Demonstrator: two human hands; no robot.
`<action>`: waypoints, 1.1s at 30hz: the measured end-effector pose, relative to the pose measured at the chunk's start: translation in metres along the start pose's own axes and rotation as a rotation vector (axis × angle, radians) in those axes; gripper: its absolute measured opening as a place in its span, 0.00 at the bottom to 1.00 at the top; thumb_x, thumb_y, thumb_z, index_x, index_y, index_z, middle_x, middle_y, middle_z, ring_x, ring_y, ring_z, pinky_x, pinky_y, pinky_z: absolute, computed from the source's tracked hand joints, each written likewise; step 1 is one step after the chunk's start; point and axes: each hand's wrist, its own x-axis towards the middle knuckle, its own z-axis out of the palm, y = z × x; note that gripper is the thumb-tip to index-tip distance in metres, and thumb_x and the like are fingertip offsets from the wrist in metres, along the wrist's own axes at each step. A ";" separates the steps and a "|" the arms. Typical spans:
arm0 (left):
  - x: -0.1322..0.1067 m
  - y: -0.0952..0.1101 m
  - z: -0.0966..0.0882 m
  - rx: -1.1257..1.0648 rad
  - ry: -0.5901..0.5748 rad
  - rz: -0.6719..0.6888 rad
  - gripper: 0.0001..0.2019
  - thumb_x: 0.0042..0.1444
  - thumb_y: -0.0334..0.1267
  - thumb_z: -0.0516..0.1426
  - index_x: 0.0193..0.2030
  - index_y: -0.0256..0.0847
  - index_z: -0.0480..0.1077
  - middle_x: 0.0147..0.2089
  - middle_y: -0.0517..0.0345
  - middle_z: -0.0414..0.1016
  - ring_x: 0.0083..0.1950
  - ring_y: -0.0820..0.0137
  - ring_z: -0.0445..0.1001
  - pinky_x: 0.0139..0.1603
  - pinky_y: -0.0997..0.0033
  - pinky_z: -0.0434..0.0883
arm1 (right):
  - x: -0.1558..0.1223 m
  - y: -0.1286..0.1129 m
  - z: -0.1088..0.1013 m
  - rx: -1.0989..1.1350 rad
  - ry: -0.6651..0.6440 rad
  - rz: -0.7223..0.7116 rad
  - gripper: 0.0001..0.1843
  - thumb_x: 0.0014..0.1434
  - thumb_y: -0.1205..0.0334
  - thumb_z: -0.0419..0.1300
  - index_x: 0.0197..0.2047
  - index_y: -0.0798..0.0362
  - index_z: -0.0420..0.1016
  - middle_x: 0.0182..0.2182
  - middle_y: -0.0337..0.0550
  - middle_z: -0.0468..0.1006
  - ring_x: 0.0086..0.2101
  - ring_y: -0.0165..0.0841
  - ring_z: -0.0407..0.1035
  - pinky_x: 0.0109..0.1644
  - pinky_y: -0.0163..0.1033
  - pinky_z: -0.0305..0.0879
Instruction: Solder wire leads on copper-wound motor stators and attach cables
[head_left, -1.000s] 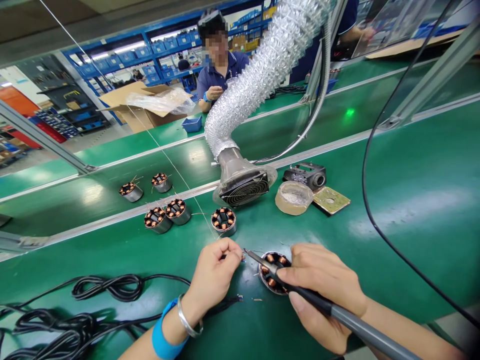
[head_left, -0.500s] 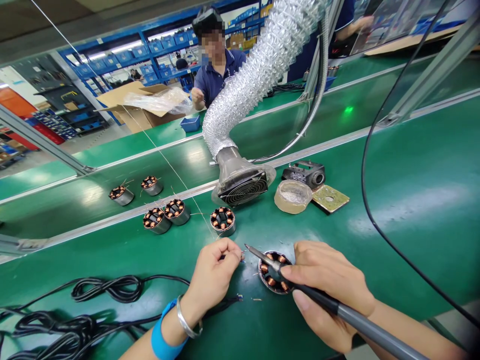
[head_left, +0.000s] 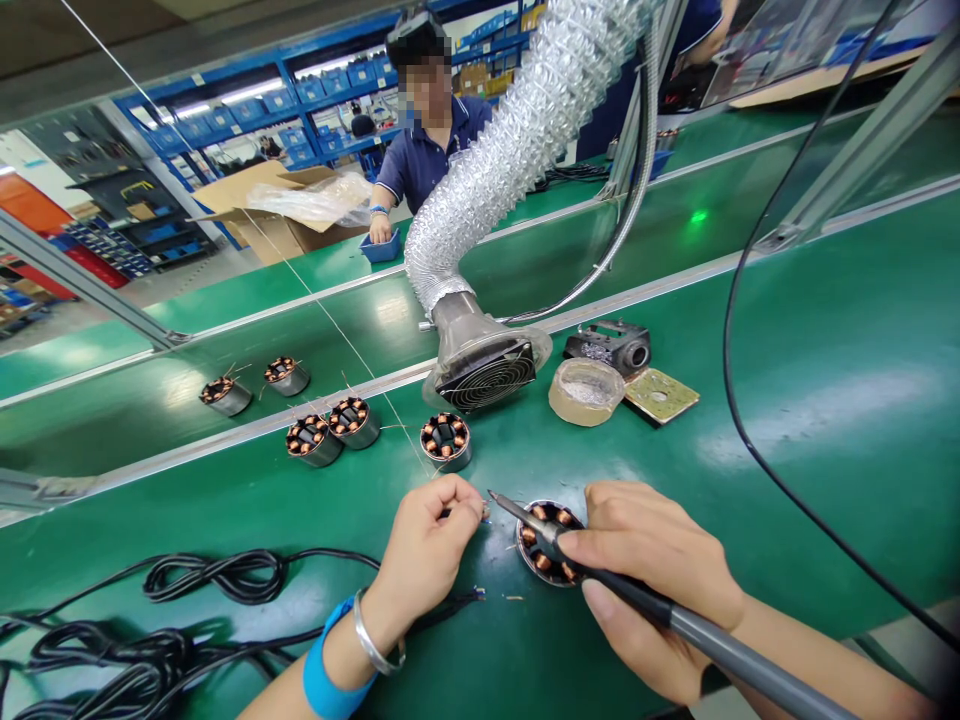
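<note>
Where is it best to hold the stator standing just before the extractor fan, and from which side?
Take the stator by its smooth metal side wall, coming from above and from the near side. It stands upright, copper coils face up, and a thin wire shows at its left, so I would avoid those.

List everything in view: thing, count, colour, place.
stators: six, silver with copper coils; four on the near table, two on the belt behind
fume hose: one, silver, centre
round tub: one, tan, right of the hose's grille
black device: one, behind the tub
pad: one, yellowish, right of the tub
cables: black, near left
cardboard box: one, brown, far left
blue bin: one, beside the box
co-worker: one, dark blue shirt, far side
soldering iron: one, grey, near right, over a stator
left hand: pinches a thin wire end; blue wristband
right hand: grips the soldering iron
</note>
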 end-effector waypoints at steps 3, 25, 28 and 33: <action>0.000 0.000 -0.001 0.009 0.001 0.004 0.10 0.53 0.42 0.53 0.25 0.39 0.65 0.24 0.63 0.61 0.27 0.73 0.57 0.28 0.75 0.56 | 0.000 0.000 0.001 -0.008 -0.004 -0.008 0.17 0.47 0.73 0.52 0.41 0.54 0.71 0.18 0.35 0.64 0.16 0.29 0.56 0.23 0.37 0.52; 0.000 0.001 -0.001 -0.008 0.003 0.010 0.09 0.52 0.39 0.53 0.24 0.39 0.65 0.24 0.63 0.61 0.28 0.73 0.58 0.28 0.75 0.57 | 0.002 0.002 -0.005 0.011 -0.014 -0.039 0.21 0.46 0.75 0.52 0.44 0.57 0.72 0.19 0.40 0.69 0.17 0.31 0.59 0.23 0.38 0.53; 0.001 0.001 0.000 -0.001 0.006 0.006 0.09 0.52 0.39 0.53 0.25 0.39 0.65 0.24 0.63 0.61 0.27 0.73 0.57 0.28 0.75 0.57 | 0.001 0.002 -0.005 0.001 -0.024 -0.033 0.20 0.46 0.76 0.52 0.44 0.57 0.72 0.19 0.39 0.69 0.18 0.30 0.59 0.24 0.39 0.53; 0.001 0.001 0.000 -0.002 0.004 0.008 0.09 0.52 0.40 0.53 0.25 0.39 0.65 0.24 0.63 0.61 0.27 0.73 0.57 0.28 0.75 0.57 | 0.002 0.002 -0.004 -0.004 -0.006 -0.027 0.20 0.47 0.75 0.52 0.44 0.56 0.72 0.19 0.38 0.69 0.17 0.30 0.59 0.23 0.38 0.54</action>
